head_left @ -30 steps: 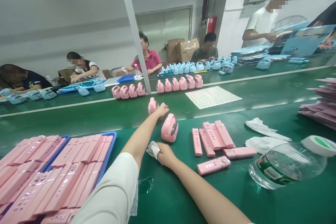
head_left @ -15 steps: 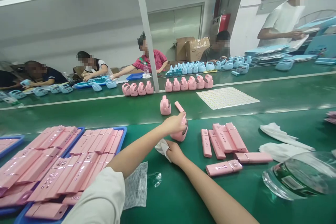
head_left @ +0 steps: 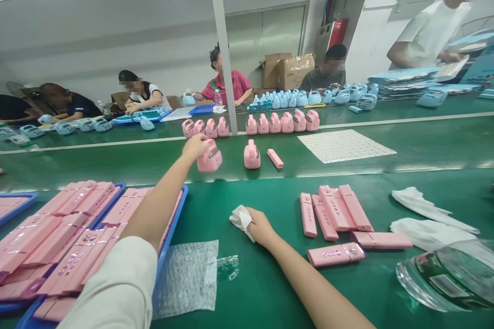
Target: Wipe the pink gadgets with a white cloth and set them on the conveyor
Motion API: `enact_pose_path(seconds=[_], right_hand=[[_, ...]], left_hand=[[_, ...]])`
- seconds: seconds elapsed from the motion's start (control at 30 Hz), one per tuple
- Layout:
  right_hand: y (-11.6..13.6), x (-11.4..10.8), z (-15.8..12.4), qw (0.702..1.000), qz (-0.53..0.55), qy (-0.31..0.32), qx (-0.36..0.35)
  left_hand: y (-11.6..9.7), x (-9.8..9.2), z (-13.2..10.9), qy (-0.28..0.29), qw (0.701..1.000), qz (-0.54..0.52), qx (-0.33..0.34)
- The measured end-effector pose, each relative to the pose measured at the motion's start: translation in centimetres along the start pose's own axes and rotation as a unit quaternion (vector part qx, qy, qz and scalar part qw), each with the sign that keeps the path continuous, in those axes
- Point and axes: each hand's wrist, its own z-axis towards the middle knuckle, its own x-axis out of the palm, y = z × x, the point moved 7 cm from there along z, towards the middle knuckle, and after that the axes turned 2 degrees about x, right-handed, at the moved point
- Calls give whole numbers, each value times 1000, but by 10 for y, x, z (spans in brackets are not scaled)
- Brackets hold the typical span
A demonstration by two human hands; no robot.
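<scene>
My left hand (head_left: 195, 147) grips a pink speaker-like device (head_left: 210, 158) by its top handle, raised over the far green strip. My right hand (head_left: 261, 227) is closed around a crumpled white cloth (head_left: 242, 218) above the near green mat. Another pink device (head_left: 252, 155) stands upright on the strip, to the right of the held one. Beside it lies a small pink bar (head_left: 275, 158). Several microphone-like pink bars (head_left: 335, 208) with shiny buttons are grouped to the right of my right hand. A bubble-wrap pouch (head_left: 189, 277) rests flat by my left forearm.
Blue trays (head_left: 181, 205) piled with pink bars fill the left side. Farther back stand rows of pink devices (head_left: 287, 122) and a white sticker sheet (head_left: 345, 146). At right are white cloths (head_left: 428, 229) and a clear plastic container (head_left: 443, 275). Co-workers sit opposite, around a vertical post (head_left: 222, 46).
My left hand has carried the pink device leftward and away from me, apart from my right hand. My right hand keeps hold of the cloth. The view has shifted slightly.
</scene>
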Motion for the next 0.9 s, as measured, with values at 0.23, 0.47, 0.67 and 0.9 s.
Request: enact_pose_path(seconds=[0.23,0.47,0.67,0.9], right_hand=[[4,-4,2,1000,9,-14,14],[4,-7,5,999,8,-25,20],[3,-7,4,999,5,-16,29],[4,-7,2,999,-13,-23,27]], left_hand=[[85,-11,23,-13,968,111,-226],[110,-13,32,2,944,178,-279],[46,3,38,5,969,191,-159],[-143,120,-59,256,921,73,283]])
